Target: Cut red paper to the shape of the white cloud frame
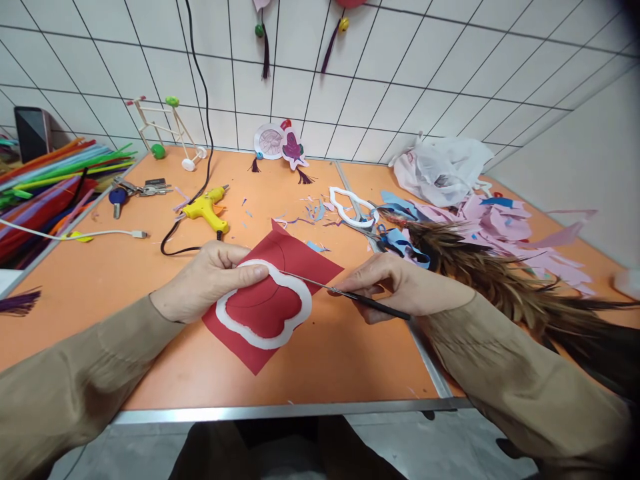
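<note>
My left hand [210,280] pinches a red sheet of paper [323,265] by its left side, thumb on top. A white wavy-edged paper frame [267,343] lies against the sheet, and red shows through its middle. Thin curved lines are drawn on the red paper. In my right hand [385,283] is a slim tool with a dark handle, a pair of scissors [367,301] by its look. Its thin metal blade reaches left to the red paper, by the frame's upper right edge. Both hands are above the orange table [350,360].
A yellow glue gun [207,208] with a black cord lies behind my left hand, near keys [145,189] and a white cable [100,233]. Brown feathers [480,273], pink paper scraps [505,227] and a plastic bag [440,170] crowd the right. Pipe cleaners [55,180] lie left.
</note>
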### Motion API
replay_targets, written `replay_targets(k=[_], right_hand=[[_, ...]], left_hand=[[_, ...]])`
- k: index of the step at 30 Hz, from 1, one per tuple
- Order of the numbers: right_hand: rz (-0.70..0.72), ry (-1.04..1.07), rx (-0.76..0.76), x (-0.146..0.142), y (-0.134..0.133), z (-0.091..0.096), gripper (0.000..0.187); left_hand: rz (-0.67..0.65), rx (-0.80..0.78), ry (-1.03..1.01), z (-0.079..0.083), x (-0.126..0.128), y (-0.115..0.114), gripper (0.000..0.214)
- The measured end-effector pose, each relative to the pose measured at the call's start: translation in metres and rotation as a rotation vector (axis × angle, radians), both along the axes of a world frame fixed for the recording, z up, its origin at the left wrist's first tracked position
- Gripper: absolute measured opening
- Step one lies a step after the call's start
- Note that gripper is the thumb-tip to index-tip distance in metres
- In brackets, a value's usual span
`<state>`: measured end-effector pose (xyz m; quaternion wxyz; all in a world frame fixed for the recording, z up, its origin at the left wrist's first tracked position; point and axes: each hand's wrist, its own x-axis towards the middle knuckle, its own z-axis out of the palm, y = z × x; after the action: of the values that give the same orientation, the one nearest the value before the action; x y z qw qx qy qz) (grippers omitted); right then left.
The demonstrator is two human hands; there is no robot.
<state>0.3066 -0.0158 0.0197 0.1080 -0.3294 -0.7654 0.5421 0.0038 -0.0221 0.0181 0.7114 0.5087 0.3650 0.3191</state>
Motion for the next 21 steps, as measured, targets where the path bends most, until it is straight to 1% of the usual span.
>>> replay_targets(k=[6, 9, 21], right_hand=[[-0.004, -0.007, 0.033, 0.0016, 0.0006, -0.0006, 0.049], [0.022, -0.011, 0.066, 0.0026, 0.0012, -0.0011, 0.051], [0.093, -0.009, 0.172, 0.0030, 0.0001, 0.0033, 0.049]], left_hand=[[-0.003, 0.010, -0.003, -0.0002, -0.0003, 0.0018, 0.019], [-0.014, 0.006, -0.008, -0.0010, 0.0006, 0.0022, 0.019], [-0.026, 0.034, 0.010, -0.0017, -0.0016, 0.0017, 0.021]])
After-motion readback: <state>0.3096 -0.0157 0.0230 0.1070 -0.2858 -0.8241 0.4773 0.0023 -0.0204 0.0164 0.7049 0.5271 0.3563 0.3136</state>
